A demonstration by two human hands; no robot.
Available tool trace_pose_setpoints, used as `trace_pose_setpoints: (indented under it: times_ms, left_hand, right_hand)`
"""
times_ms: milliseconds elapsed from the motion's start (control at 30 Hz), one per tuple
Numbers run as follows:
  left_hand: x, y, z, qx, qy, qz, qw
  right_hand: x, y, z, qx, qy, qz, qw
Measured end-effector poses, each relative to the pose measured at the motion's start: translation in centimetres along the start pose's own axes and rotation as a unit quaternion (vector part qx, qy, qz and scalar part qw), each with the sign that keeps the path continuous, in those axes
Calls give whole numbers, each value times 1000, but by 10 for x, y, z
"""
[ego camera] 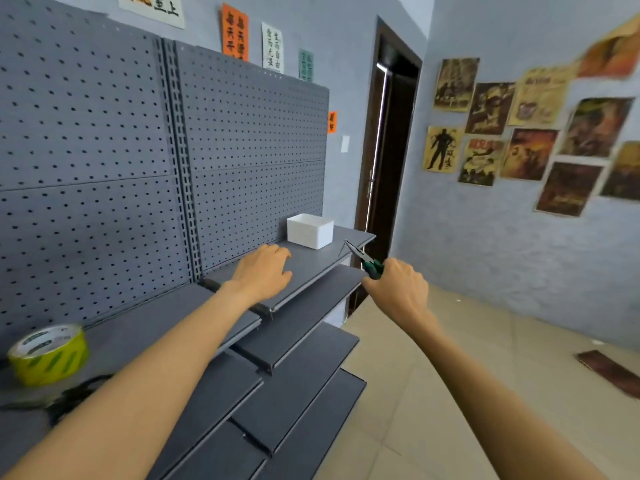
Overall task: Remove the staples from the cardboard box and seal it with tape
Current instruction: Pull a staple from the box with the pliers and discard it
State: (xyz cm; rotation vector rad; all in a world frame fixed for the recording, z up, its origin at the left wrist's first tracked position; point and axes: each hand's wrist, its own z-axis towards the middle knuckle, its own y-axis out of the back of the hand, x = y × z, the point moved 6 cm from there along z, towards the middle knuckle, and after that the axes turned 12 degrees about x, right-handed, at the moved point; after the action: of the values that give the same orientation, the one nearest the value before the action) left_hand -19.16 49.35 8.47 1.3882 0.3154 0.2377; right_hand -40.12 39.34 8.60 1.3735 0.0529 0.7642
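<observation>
My right hand (398, 289), right of centre in the frame, is curled round the green handles of the needle-nose pliers (363, 259), whose thin tips stand slightly apart and point up-left toward the white box (310, 230) at centre; my left hand (265, 271) lies flat, fingers relaxed and holding nothing, on the grey shelf (311, 268) just below-left of that box. The yellow-green tape roll (48, 353) sits at lower left on a nearer shelf, blurred; I see no cardboard box in frame.
</observation>
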Motion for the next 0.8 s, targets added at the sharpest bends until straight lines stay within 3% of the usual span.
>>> trace_pose_setpoints:
  times_ms: [367, 533, 800]
  left_hand:
    - [-85, -15, 131, -22, -10, -10, 1000]
    - [-89, -42, 177, 27, 3, 6, 1000]
    - [-68, -69, 277, 32, 14, 3, 999]
  right_hand:
    - [-93, 39, 117, -25, -5, -24, 999]
    - [-114, 11, 160, 3, -9, -8, 1000]
    - [-120, -27, 255, 44, -4, -26, 999]
